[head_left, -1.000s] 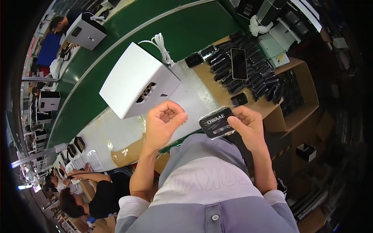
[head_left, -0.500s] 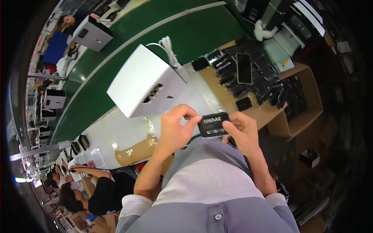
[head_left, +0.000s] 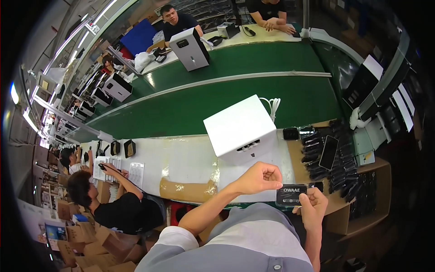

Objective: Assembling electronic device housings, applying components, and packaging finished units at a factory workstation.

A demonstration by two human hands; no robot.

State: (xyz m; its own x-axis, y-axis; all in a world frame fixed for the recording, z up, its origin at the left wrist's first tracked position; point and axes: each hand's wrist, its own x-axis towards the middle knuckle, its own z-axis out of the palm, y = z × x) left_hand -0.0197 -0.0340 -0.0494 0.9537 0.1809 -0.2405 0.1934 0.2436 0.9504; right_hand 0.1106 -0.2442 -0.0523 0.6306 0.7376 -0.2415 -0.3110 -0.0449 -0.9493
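A flat black panel (head_left: 291, 194) with pale print and small icons is held over the table's near edge. My right hand (head_left: 312, 205) grips its right side, thumb on top and fingers beneath. Thumb and forefinger of my left hand (head_left: 260, 178) are pinched together at the panel's upper left corner. Whatever lies between those fingertips is too small to make out. Just beyond my hands stands a white box-shaped appliance (head_left: 240, 127), with a slotted opening on its near face. A coiled white cable (head_left: 274, 108) lies behind it.
Right of the appliance, wrapped black parts (head_left: 342, 167) lie on cardboard with a dark phone (head_left: 328, 153). An open carton (head_left: 369, 199) stands below. Taped cardboard (head_left: 188, 189) lines the table's front. Co-workers sit left (head_left: 122, 204) and across the green conveyor (head_left: 290, 97), beside another white appliance (head_left: 190, 52).
The view has swung left and up, so the table, appliance and hands appear farther right and lower. The panel stays in my right hand, my left fingers still at its corner.
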